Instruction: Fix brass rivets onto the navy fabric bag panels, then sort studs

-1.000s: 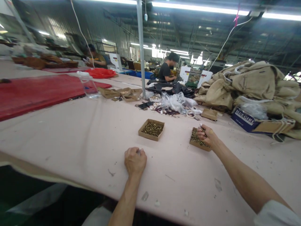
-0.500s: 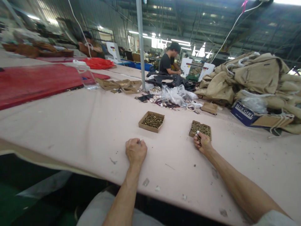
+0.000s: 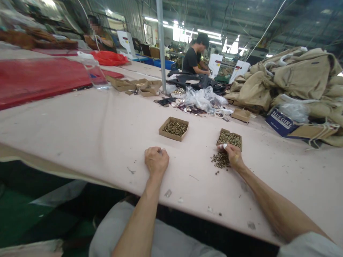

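My left hand (image 3: 157,160) rests on the pale tabletop in a closed fist, in front of a shallow cardboard box (image 3: 169,135) of small brassy metal studs. A greyish bit shows by its thumb, but what the fingers hold is hidden. My right hand (image 3: 234,157) is over a loose pile of the same studs (image 3: 220,160), fingers stretched out to the left, with a white covering on one fingertip. Just behind it stands a second cardboard box (image 3: 240,145), also filled with studs; the hand overlaps its front edge in view.
Clear plastic bags (image 3: 203,98) and scraps lie beyond the boxes, near a metal post (image 3: 162,53). At right are heaped khaki garments (image 3: 297,78) and a blue carton (image 3: 280,123). A plastic jug (image 3: 95,73) stands at left. A co-worker (image 3: 194,59) sits across the table.
My right hand has opened from its closed grip on studs, and they now lie in a loose pile before the right box. My left fist stays put; the camera view has tipped slightly down.
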A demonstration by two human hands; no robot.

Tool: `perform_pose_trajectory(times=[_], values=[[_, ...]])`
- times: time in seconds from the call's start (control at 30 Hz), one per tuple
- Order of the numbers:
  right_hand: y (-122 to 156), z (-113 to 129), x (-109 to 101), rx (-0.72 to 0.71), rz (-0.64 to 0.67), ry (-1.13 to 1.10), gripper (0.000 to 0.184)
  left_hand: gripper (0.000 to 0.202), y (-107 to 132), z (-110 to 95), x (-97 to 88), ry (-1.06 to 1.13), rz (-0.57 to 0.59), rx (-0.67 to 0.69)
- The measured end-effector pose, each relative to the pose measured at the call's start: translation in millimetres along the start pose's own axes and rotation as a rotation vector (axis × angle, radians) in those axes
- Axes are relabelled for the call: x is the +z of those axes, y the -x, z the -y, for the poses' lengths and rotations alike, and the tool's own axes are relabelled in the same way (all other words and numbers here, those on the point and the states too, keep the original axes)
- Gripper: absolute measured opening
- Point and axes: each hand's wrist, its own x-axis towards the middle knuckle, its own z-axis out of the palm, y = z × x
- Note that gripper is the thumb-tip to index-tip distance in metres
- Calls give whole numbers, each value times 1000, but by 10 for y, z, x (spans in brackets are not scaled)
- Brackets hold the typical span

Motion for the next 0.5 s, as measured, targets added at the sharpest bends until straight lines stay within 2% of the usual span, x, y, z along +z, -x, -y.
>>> perform_pose_trajectory(times=[0.07,0.17,0.23,0.3,0.37,0.5], values=[[315,30,-99,-85,145,65,40,6,51,-24,2,8,3,-5],[933,71,-200,-180,401,114,42,9,129,-46,36,36,-3,-7],[1301,119,-218,-339,672,228,47,12,163,-56,60,36,-11,-1],[1540,163,-196,-542,903,438,59,13,179,-68,63,27,-11,5],[1625,178,-163,-664,993,631,71,12,175,-82,47,28,2,3],[1459,109,-193,-685,993,712,80,7,135,-90,16,33,33,-23]])
